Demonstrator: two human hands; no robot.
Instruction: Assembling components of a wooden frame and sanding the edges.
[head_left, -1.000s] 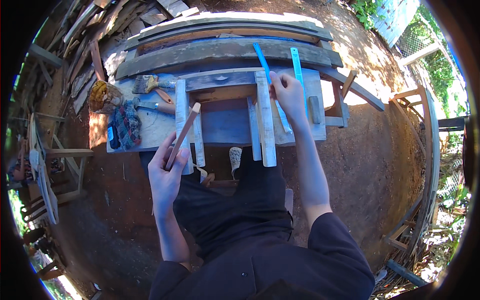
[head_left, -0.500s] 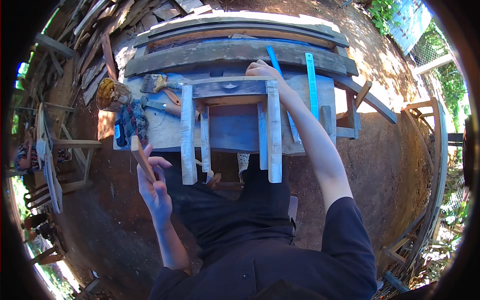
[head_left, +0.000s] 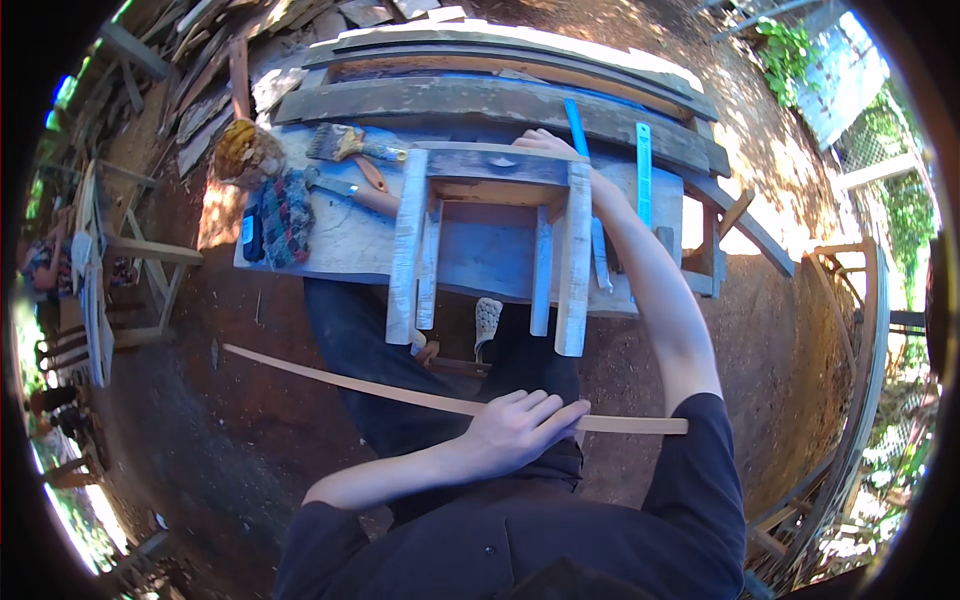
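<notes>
My left hand [head_left: 515, 430] is closed around a long, thin wooden strip [head_left: 340, 377], held crosswise in front of my body. The strip's right end reaches my right upper sleeve. On the workbench, a small wooden stool frame [head_left: 495, 166] lies with its several pale legs pointing toward me and past the near edge. At the frame's far side, my right hand [head_left: 545, 141] is curled against it; the frame partly hides its fingers.
Left on the bench [head_left: 345, 262] lie a paint brush [head_left: 340, 143], a chisel-like tool [head_left: 335, 185], a patterned cloth [head_left: 287, 215] and a dark case [head_left: 252, 235]. A blue ruler [head_left: 644, 175] is at the right. Heavy planks [head_left: 480, 103] span the back; wooden frames stand both sides.
My left hand has swung from the left to the middle, near my waist, turning the strip crosswise. My right hand stays at the stool frame. The view has shifted slightly.
</notes>
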